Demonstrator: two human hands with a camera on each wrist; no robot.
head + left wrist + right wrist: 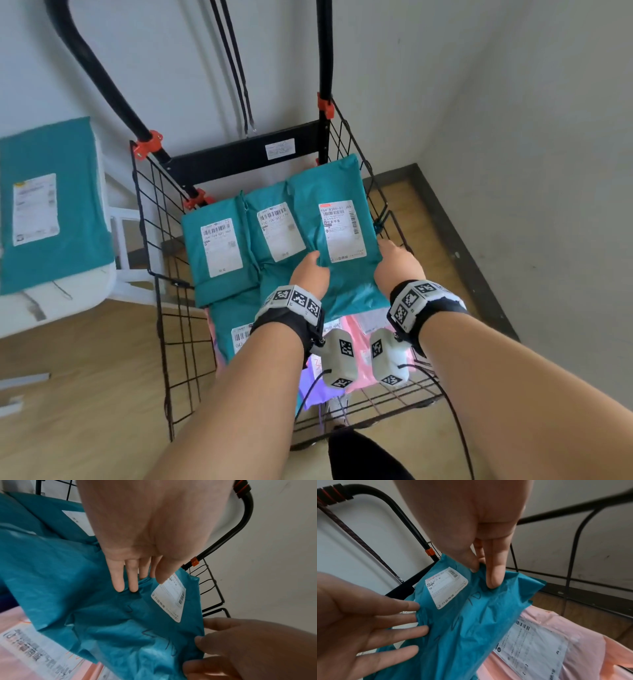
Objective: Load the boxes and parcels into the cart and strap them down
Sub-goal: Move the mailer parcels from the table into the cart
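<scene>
A black wire cart (pixel 178 274) stands by the wall with several teal parcels in it. Both my hands are on the rightmost teal parcel (pixel 337 240), which has a white label and leans on the far right of the load. My right hand (pixel 397 263) pinches its right edge between thumb and fingers (pixel 493 577). My left hand (pixel 308 270) lies against its left edge with straight fingers (pixel 118 582) and the thumb near the label. Two black straps (pixel 236 68) hang loose from the cart handle.
Two more teal parcels (pixel 219 246) (pixel 274 233) lean side by side at the back, another (pixel 233 325) lies lower, over pink parcels (pixel 363 335). One teal parcel (pixel 51 205) lies on a white table (pixel 68 308) at the left. Walls close in behind and at the right.
</scene>
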